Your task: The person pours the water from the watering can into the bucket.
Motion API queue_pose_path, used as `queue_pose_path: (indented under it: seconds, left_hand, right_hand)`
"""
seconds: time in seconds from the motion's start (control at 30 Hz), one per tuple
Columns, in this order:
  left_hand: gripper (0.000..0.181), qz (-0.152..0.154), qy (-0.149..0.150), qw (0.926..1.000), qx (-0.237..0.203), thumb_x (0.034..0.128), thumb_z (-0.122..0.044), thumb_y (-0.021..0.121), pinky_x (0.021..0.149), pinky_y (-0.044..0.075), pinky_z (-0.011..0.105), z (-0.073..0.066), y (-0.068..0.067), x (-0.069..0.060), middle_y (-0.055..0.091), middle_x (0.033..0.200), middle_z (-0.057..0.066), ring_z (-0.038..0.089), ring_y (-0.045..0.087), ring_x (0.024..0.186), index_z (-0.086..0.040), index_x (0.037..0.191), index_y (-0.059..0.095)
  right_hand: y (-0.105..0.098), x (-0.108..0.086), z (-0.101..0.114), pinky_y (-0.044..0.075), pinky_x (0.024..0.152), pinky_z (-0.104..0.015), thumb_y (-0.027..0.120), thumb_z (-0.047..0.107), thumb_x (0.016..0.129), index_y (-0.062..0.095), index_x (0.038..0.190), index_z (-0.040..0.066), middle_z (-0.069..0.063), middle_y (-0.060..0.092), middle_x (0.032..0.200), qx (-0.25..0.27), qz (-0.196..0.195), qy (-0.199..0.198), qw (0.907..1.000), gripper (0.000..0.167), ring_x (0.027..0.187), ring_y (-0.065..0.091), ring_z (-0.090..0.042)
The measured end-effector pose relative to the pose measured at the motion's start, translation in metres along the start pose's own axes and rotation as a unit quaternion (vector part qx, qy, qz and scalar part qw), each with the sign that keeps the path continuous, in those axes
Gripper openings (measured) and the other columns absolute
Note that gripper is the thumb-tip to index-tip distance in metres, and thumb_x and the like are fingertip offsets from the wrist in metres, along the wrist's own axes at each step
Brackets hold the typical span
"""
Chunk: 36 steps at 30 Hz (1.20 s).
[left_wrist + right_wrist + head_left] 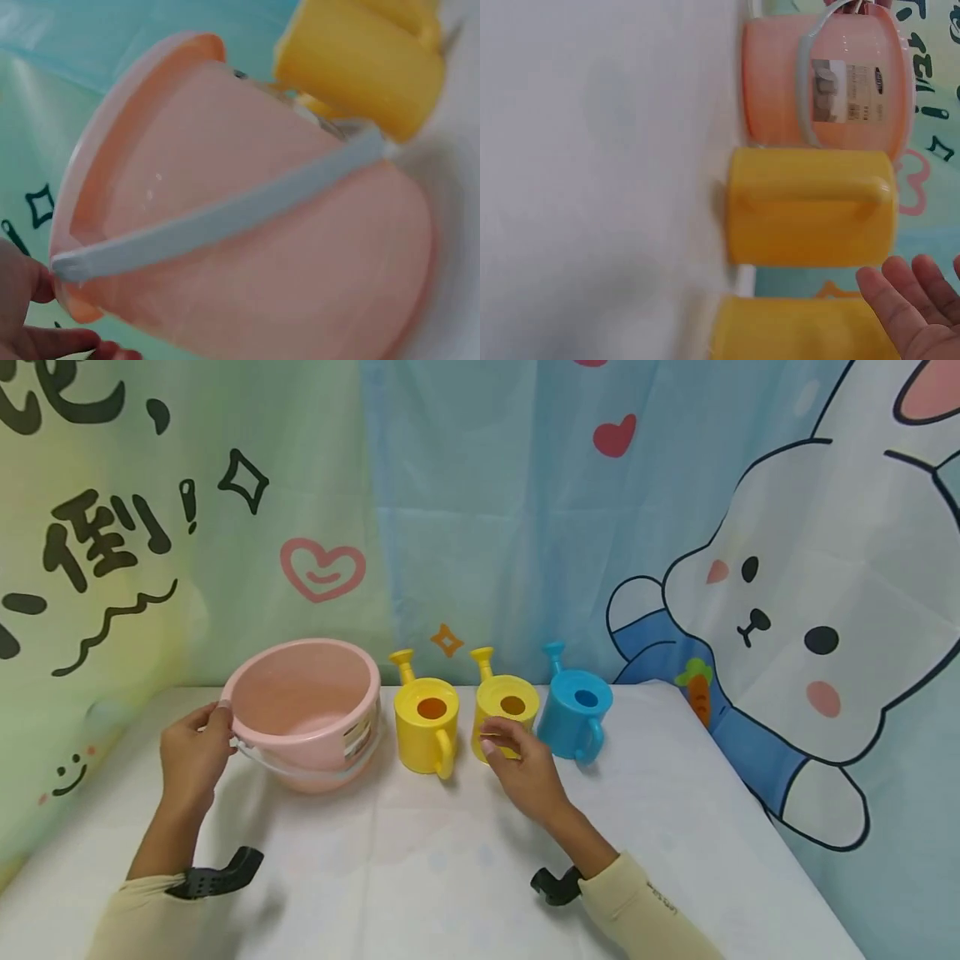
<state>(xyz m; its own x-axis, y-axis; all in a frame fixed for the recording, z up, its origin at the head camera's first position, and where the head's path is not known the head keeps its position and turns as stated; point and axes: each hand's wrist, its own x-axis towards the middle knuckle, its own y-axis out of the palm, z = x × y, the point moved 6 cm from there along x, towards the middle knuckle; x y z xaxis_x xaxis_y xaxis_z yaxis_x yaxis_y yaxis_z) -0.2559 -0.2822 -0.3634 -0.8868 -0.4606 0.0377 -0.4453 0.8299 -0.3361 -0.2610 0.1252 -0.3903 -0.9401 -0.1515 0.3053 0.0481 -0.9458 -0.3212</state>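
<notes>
At the left of the table, my left hand [193,758] pinches the rim of a pink bucket [292,753] between thumb and fingers. The bucket leans slightly, and its pale handle [225,217] hangs down across the front. A yellow watering can [415,739] stands to its right, then a second yellow watering can [489,697], then a blue watering can [557,727]. My right hand [531,777] is in front of the second yellow can, partly covering it. Its fingers are loosely bent, with nothing held; in the right wrist view the fingertips [870,281] appear beside that can.
A white cloth [420,877] covers the table. Behind it hangs a printed curtain [480,543] with a rabbit, hearts and writing. Black straps with camera mounts [217,877] sit on both wrists. A printed label [847,90] is on the bucket's side.
</notes>
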Motion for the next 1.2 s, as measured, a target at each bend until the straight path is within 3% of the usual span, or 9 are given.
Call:
queue_pose_path:
  seconds: [0.1,0.2,0.4,0.6,0.8,1.03,1.2]
  left_hand:
    - [0.053,-0.015,-0.043,0.9961,-0.075,0.1009,-0.032,0.046,0.062,0.052,0.012,0.003,0.002,-0.001,0.055,0.105,0.007,0.003,0.056,0.072,0.001,0.143,0.046]
    - [0.050,-0.025,-0.081,0.9863,-0.141,0.1003,-0.027,0.051,0.060,0.053,0.013,0.005,0.004,-0.002,0.056,0.104,0.005,0.007,0.058,0.072,-0.001,0.143,0.047]
    - [0.048,-0.035,-0.094,0.9720,-0.212,0.0988,-0.025,0.057,0.057,0.055,0.017,0.005,0.009,-0.005,0.062,0.095,0.005,0.007,0.062,0.066,-0.001,0.139,0.051]
    - [0.047,-0.024,-0.088,0.9720,-0.216,0.0995,-0.024,0.057,0.052,0.056,0.022,0.004,0.016,-0.009,0.064,0.085,0.004,0.009,0.062,0.059,-0.003,0.141,0.051]
    - [0.046,-0.025,-0.082,0.9704,-0.226,0.1000,-0.022,0.055,0.049,0.055,0.023,0.002,0.018,-0.013,0.064,0.080,0.005,0.011,0.061,0.051,0.000,0.140,0.050]
    - [0.047,-0.030,-0.088,0.9741,-0.206,0.0996,-0.028,0.056,0.053,0.055,0.020,0.003,0.020,-0.016,0.063,0.091,0.006,0.010,0.061,0.061,-0.003,0.139,0.052]
    - [0.045,-0.037,-0.091,0.9718,-0.214,0.0992,-0.027,0.057,0.052,0.055,0.020,0.005,0.021,-0.017,0.062,0.095,0.008,0.011,0.061,0.061,-0.005,0.139,0.054]
  right_hand:
    - [0.013,0.002,-0.011,0.051,0.092,-0.029,0.060,0.019,0.098,0.059,0.127,0.008,-0.002,0.063,0.120,0.025,-0.004,0.048,0.9985,0.030,0.114,0.058,-0.016]
    - [0.024,0.005,-0.020,0.050,0.095,-0.032,0.061,0.023,0.098,0.062,0.123,0.010,0.000,0.063,0.119,0.020,-0.002,0.073,0.9971,0.028,0.115,0.057,-0.018]
    - [0.045,0.010,-0.027,0.052,0.092,-0.031,0.064,0.024,0.097,0.061,0.124,0.006,-0.004,0.062,0.120,0.020,0.038,0.101,0.9940,0.033,0.113,0.058,-0.022]
    - [0.059,0.012,-0.036,0.056,0.086,-0.035,0.062,0.030,0.097,0.059,0.125,0.003,-0.009,0.064,0.112,0.052,0.077,0.142,0.9855,0.039,0.104,0.062,-0.026]
    - [0.066,0.017,-0.043,0.054,0.089,-0.043,0.049,0.032,0.103,0.063,0.118,0.002,-0.010,0.064,0.105,0.070,0.084,0.165,0.9801,0.036,0.099,0.060,-0.026]
    - [0.069,0.017,-0.047,0.051,0.092,-0.047,0.040,0.032,0.106,0.057,0.114,-0.003,-0.015,0.059,0.105,0.131,0.090,0.171,0.9723,0.040,0.101,0.057,-0.028]
    - [0.070,0.016,-0.043,0.047,0.094,-0.053,0.033,0.030,0.108,0.052,0.108,-0.006,-0.019,0.055,0.102,0.151,0.115,0.161,0.9687,0.040,0.099,0.054,-0.032]
